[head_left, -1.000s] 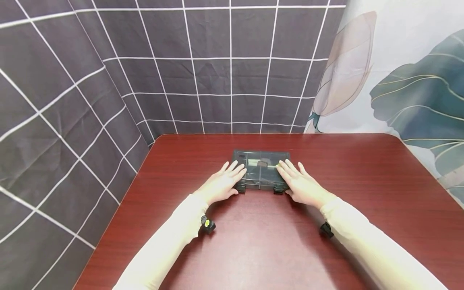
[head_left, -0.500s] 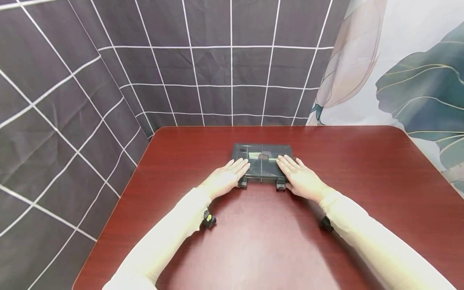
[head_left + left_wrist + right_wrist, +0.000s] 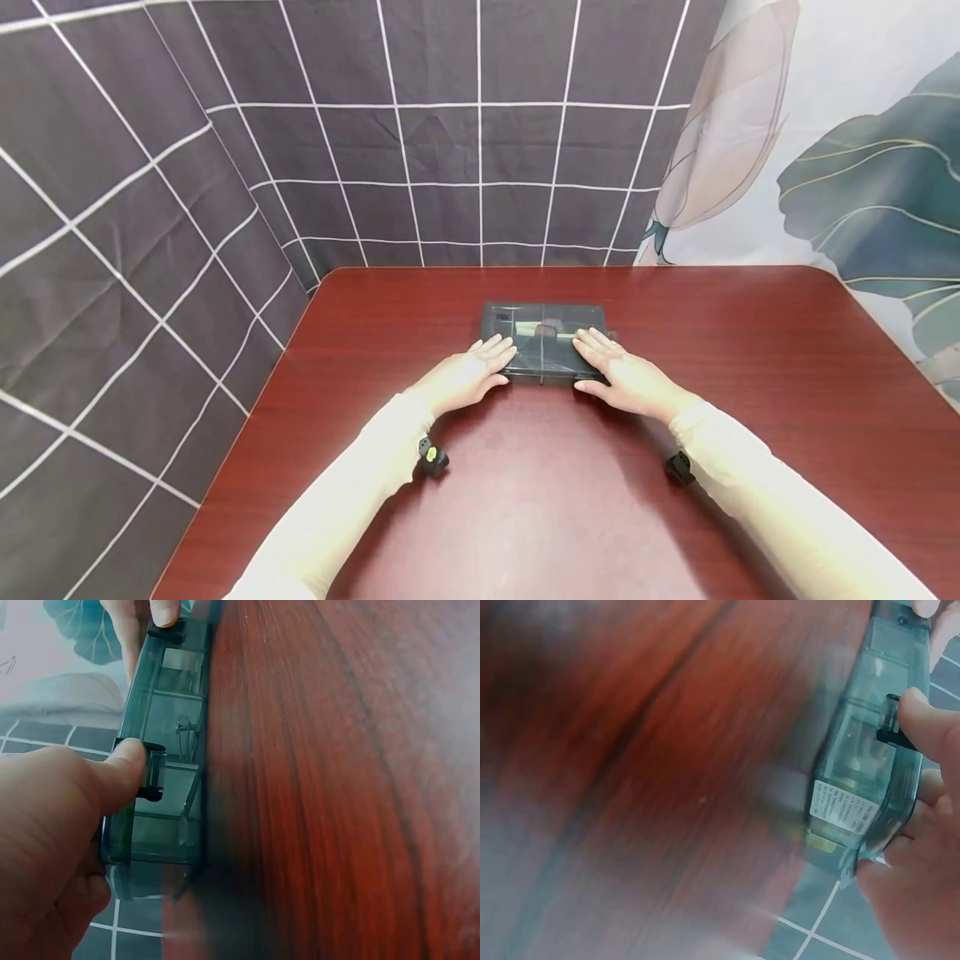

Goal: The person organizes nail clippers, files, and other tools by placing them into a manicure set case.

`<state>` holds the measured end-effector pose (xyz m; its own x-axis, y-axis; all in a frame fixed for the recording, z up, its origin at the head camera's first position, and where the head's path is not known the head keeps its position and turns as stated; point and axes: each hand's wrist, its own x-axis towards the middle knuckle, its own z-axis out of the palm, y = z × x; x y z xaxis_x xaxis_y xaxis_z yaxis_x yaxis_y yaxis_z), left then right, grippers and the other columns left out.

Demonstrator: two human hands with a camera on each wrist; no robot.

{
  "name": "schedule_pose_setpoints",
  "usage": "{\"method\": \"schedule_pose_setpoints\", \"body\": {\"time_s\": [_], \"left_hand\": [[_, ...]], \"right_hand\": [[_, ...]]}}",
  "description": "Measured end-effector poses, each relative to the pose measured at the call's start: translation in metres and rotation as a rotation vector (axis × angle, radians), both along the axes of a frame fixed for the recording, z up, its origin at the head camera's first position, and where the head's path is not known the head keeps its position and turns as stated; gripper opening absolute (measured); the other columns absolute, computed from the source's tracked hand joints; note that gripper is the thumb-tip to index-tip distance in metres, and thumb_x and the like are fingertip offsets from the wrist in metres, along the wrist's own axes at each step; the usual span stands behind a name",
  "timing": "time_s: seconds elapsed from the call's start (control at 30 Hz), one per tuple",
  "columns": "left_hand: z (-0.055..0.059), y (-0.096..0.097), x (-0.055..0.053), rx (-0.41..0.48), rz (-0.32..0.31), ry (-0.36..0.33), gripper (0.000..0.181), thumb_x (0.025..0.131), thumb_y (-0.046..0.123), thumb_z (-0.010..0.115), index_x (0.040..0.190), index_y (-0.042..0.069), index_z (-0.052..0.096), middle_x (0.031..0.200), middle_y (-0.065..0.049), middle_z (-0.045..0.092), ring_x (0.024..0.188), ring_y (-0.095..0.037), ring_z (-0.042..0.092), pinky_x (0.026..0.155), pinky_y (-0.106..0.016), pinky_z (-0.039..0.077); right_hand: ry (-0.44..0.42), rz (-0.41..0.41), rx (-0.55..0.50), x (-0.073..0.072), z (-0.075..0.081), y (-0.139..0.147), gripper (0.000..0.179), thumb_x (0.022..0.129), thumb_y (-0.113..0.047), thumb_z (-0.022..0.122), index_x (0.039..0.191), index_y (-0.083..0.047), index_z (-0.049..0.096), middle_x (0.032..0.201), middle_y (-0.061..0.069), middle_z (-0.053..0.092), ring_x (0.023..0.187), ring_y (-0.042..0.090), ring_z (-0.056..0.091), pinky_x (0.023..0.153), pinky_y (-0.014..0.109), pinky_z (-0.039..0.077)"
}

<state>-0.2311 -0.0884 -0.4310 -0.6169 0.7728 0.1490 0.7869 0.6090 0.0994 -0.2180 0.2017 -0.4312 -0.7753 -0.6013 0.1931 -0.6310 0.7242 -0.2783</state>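
A flat, see-through dark plastic compartment box (image 3: pixel 551 358) lies with its lid down on the table, front side toward me. Through the lid show a pale strip and a small brown item. My left hand (image 3: pixel 467 375) rests straight fingers on the lid's left front corner. Its thumb presses a black latch (image 3: pixel 154 776) on the front side. At the right corner my right hand (image 3: pixel 626 377) lies likewise, thumb on the other latch (image 3: pixel 891 727). A printed white label (image 3: pixel 844 806) shows on the front wall. A bent metal wire piece (image 3: pixel 186 735) is visible inside.
The reddish-brown wooden table (image 3: pixel 510 517) spreads around the box. Small black wrist cameras (image 3: pixel 432 458) hang under both sleeves. Behind the table stands a dark cloth with a white grid (image 3: pixel 438 142), with a leaf-print curtain (image 3: pixel 870 200) at right.
Both latches stuck out from the front edge earlier. Now the thumbs have come onto them and they lie up against the front side. The box has hardly moved.
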Motion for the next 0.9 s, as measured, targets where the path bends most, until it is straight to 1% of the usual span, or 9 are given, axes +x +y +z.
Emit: {"method": "schedule_pose_setpoints", "body": {"time_s": [0.1, 0.2, 0.33, 0.43, 0.5, 0.63, 0.73, 0.8, 0.9], "left_hand": [[-0.001, 0.003, 0.002, 0.000, 0.020, 0.020, 0.045, 0.096, 0.024, 0.052, 0.135, 0.002, 0.048, 0.140, -0.013, 0.044, 0.132, -0.027, 0.036, 0.109, -0.039, 0.028], [-0.003, 0.006, 0.005, -0.009, 0.030, 0.043, 0.044, 0.096, 0.023, 0.050, 0.134, 0.002, 0.049, 0.138, -0.013, 0.045, 0.131, -0.027, 0.037, 0.108, -0.038, 0.030], [-0.006, 0.009, 0.010, -0.009, 0.033, 0.065, 0.041, 0.096, 0.022, 0.051, 0.132, 0.003, 0.052, 0.136, -0.011, 0.049, 0.128, -0.024, 0.041, 0.106, -0.037, 0.034], [-0.007, 0.009, 0.012, 0.003, 0.032, 0.063, 0.039, 0.095, 0.022, 0.053, 0.130, 0.004, 0.055, 0.134, -0.010, 0.051, 0.127, -0.021, 0.043, 0.105, -0.036, 0.035], [-0.006, 0.009, 0.012, 0.008, 0.029, 0.063, 0.038, 0.095, 0.021, 0.053, 0.129, 0.004, 0.055, 0.133, -0.010, 0.051, 0.126, -0.021, 0.044, 0.104, -0.036, 0.036], [-0.006, 0.010, 0.013, 0.012, 0.039, 0.038, 0.039, 0.096, 0.020, 0.051, 0.131, 0.003, 0.053, 0.135, -0.011, 0.049, 0.128, -0.023, 0.041, 0.106, -0.036, 0.033], [-0.008, 0.009, 0.017, 0.018, 0.056, -0.013, 0.043, 0.096, 0.022, 0.051, 0.133, 0.001, 0.050, 0.137, -0.013, 0.047, 0.130, -0.027, 0.038, 0.108, -0.038, 0.030], [-0.009, 0.008, 0.020, 0.017, 0.069, -0.038, 0.046, 0.096, 0.025, 0.050, 0.135, 0.001, 0.047, 0.140, -0.014, 0.043, 0.132, -0.028, 0.035, 0.109, -0.040, 0.027], [-0.011, 0.004, 0.024, 0.016, 0.105, -0.048, 0.055, 0.096, 0.035, 0.049, 0.141, 0.004, 0.040, 0.145, -0.013, 0.037, 0.134, -0.027, 0.030, 0.111, -0.041, 0.024]], "right_hand": [[-0.027, -0.011, 0.006, 0.000, 0.001, 0.000, 0.067, 0.085, -0.029, 0.067, 0.138, 0.004, 0.041, 0.143, 0.023, 0.035, 0.134, 0.038, 0.027, 0.106, 0.050, 0.030], [-0.062, -0.015, 0.012, 0.002, 0.002, 0.001, 0.064, 0.087, -0.028, 0.065, 0.137, 0.004, 0.042, 0.144, 0.023, 0.033, 0.134, 0.037, 0.026, 0.106, 0.051, 0.029], [-0.112, -0.007, -0.029, 0.009, 0.001, 0.000, 0.059, 0.087, -0.023, 0.065, 0.135, 0.004, 0.045, 0.143, 0.024, 0.033, 0.134, 0.036, 0.027, 0.106, 0.052, 0.027], [-0.124, -0.002, -0.058, 0.012, 0.000, 0.000, 0.056, 0.087, -0.021, 0.065, 0.134, 0.003, 0.047, 0.143, 0.024, 0.034, 0.134, 0.036, 0.028, 0.105, 0.053, 0.027], [-0.115, -0.004, -0.071, 0.013, 0.000, 0.001, 0.056, 0.086, -0.020, 0.066, 0.133, 0.004, 0.048, 0.142, 0.024, 0.035, 0.133, 0.036, 0.029, 0.105, 0.054, 0.027], [-0.090, 0.003, -0.077, 0.013, -0.002, 0.001, 0.055, 0.086, -0.019, 0.066, 0.133, 0.004, 0.048, 0.142, 0.024, 0.036, 0.133, 0.037, 0.029, 0.105, 0.054, 0.027], [-0.087, 0.015, -0.058, 0.013, -0.004, 0.001, 0.055, 0.087, -0.019, 0.065, 0.134, 0.003, 0.047, 0.142, 0.023, 0.036, 0.133, 0.037, 0.029, 0.105, 0.055, 0.027], [-0.093, 0.021, -0.044, 0.014, -0.004, 0.002, 0.056, 0.087, -0.020, 0.065, 0.135, 0.002, 0.046, 0.143, 0.022, 0.035, 0.133, 0.037, 0.029, 0.105, 0.056, 0.026], [-0.095, 0.017, -0.035, 0.018, -0.004, 0.004, 0.057, 0.087, -0.021, 0.065, 0.136, 0.000, 0.045, 0.144, 0.021, 0.034, 0.133, 0.038, 0.029, 0.105, 0.059, 0.025]]}}
